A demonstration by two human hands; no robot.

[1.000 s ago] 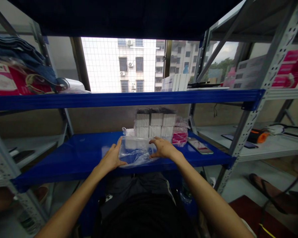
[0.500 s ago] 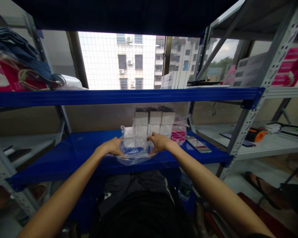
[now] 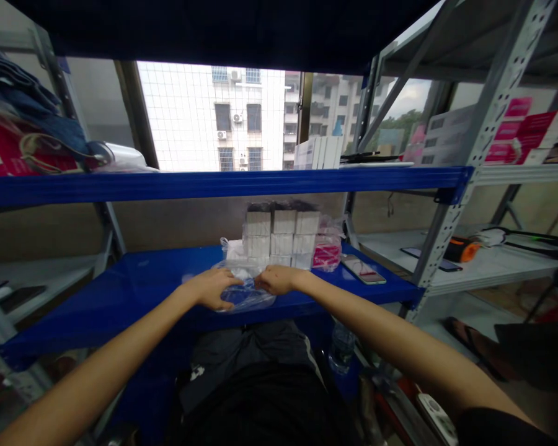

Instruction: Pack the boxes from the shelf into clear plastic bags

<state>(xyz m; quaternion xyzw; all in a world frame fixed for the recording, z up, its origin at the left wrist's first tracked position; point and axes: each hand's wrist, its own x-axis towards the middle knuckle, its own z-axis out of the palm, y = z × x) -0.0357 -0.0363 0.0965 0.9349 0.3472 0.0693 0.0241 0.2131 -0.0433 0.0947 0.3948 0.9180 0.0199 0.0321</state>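
Observation:
A crumpled clear plastic bag (image 3: 251,301) lies at the front of the blue shelf, between my two hands. My left hand (image 3: 211,288) rests against its left side, thumb and fingers spread apart. On the other side my right hand (image 3: 278,280) has its fingers curled together on the bag's upper edge; the fingertips are partly hidden. Just behind the hands stands a stack of small white boxes (image 3: 283,241), in several columns with clear wrap around them. A wrapped pink pack (image 3: 327,254) sits right of the stack.
A phone (image 3: 363,269) lies on the shelf to the right. The blue crossbar (image 3: 223,184) of an upper shelf runs above my hands. A metal upright (image 3: 449,210) stands at the right. Below the shelf is a water bottle (image 3: 342,348). Another person's foot (image 3: 474,347) shows at lower right.
My hands have come closer together and the bag between them has been gathered flatter. The right hand's fingers have curled in. The view has shifted slightly to the right.

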